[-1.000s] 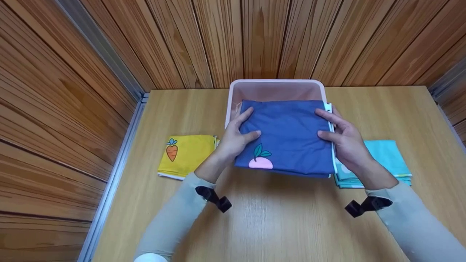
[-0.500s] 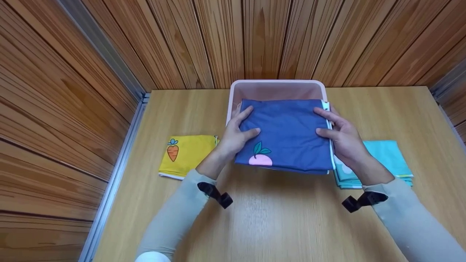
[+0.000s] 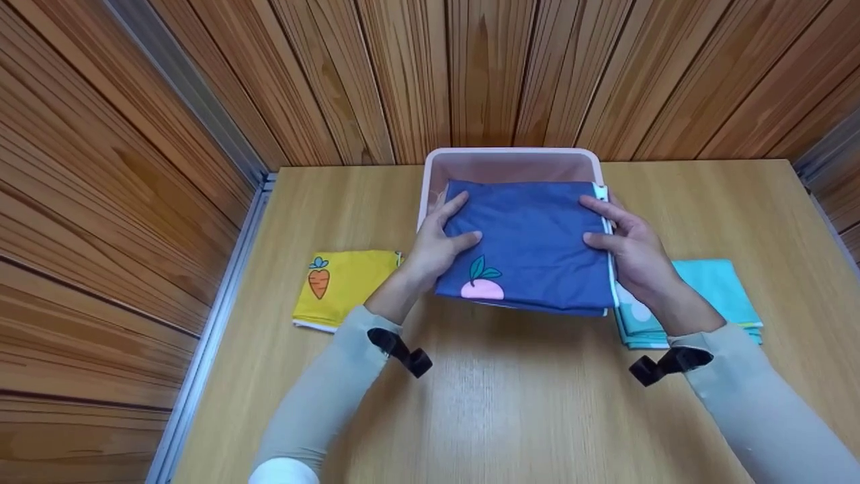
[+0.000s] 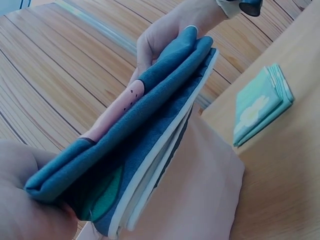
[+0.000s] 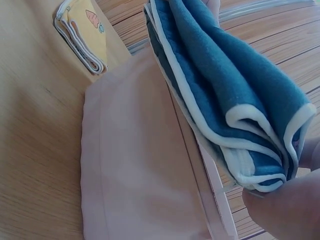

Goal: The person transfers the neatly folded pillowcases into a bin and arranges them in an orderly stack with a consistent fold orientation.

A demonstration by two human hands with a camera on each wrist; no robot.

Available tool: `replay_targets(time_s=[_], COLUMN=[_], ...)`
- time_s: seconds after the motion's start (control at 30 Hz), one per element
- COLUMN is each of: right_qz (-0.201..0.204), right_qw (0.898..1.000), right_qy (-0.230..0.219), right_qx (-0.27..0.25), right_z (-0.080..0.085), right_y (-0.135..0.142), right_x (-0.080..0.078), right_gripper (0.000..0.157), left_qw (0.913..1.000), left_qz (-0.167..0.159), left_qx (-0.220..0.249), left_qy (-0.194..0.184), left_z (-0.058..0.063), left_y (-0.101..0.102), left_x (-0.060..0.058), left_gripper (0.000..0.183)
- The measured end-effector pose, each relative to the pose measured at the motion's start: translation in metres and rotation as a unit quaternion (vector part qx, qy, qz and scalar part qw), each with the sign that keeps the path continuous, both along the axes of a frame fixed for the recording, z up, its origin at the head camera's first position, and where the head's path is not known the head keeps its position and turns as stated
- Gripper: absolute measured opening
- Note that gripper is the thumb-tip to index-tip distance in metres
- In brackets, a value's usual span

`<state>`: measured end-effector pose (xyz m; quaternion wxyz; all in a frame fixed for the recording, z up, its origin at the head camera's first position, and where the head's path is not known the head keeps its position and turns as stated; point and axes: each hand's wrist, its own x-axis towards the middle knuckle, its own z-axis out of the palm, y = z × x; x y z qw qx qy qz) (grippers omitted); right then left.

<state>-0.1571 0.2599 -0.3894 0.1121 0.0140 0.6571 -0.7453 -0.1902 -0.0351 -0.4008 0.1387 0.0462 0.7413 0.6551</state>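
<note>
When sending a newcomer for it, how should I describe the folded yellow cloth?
On the light wooden table, find the pink rectangular bin. The folded yellow cloth lies left of it; an orange carrot print distinguishes it from the folded blue cloth and folded turquoise cloth.

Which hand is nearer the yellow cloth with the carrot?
Left. The left hand holds the left side of the blue cloth, just right of the yellow cloth; the right hand holds the blue cloth's opposite side, close to the turquoise cloth.

head: above, forward-down | left wrist: close, rightward | right wrist: close, leftward | shared: blue cloth [image 3: 531, 228], bin [image 3: 514, 167]
</note>
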Motion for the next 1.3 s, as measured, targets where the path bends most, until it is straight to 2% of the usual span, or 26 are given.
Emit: replay_targets(time_s=[0.33, 0.6, 1.3], right_qz=[0.001, 0.003, -0.018], right_qw=[1.000, 1.000, 1.000], right_qy=[-0.008, 0.000, -0.012], right_qx=[-0.006, -0.007, -0.003], right_z=[0.001, 0.002, 0.011], right_y=[0.000, 0.000, 0.000], right_x=[-0.007, -0.013, -0.028], right_gripper=[0.058, 0.060, 0.060], left_qw=[0.9999, 0.9993, 0.9994], left_qz=[0.001, -0.008, -0.006], left_qx=[0.004, 0.036, 0.031], left_qy=[-0.011, -0.008, -0.014], left_z=[0.001, 0.001, 0.009], left_y=[0.001, 0.001, 0.004], left_x=[-0.006, -0.012, -0.027], left_gripper=[0.071, 0.069, 0.067])
